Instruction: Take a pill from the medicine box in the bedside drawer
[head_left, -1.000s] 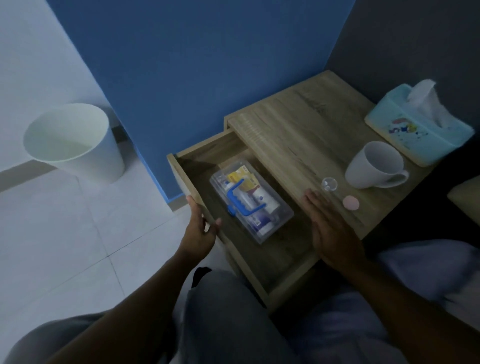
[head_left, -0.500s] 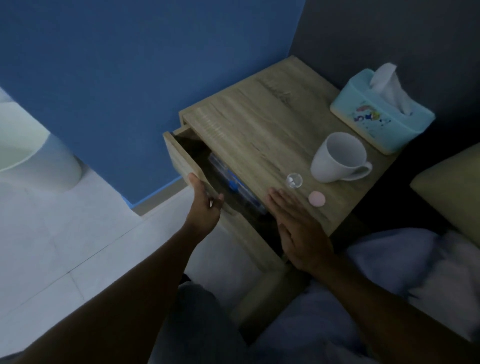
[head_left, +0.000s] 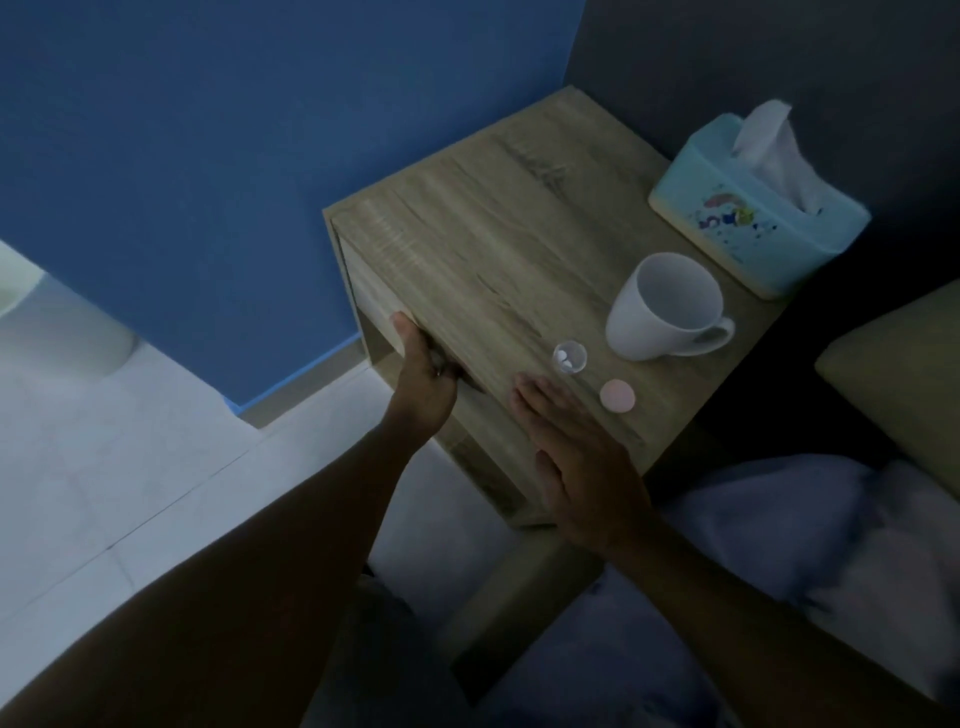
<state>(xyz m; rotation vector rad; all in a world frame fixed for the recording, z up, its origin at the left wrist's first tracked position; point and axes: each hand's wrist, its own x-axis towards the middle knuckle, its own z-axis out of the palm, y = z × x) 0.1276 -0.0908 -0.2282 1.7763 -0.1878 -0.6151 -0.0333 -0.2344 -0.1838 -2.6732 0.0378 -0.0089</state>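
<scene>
The fingertips of the left hand (head_left: 423, 376) are hidden under the nightstand top (head_left: 493, 234). The white bin (head_left: 31, 312) is blurred and cut off by the left edge.

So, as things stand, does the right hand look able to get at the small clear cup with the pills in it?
Probably yes. The right hand lies flat on the nightstand top, fingertips just short of the small clear cup. Only bare wood lies between them; the pink lid sits off to the side.

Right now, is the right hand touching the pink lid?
Apart. The head view shows bare wood between the right hand and the pink lid.
</scene>
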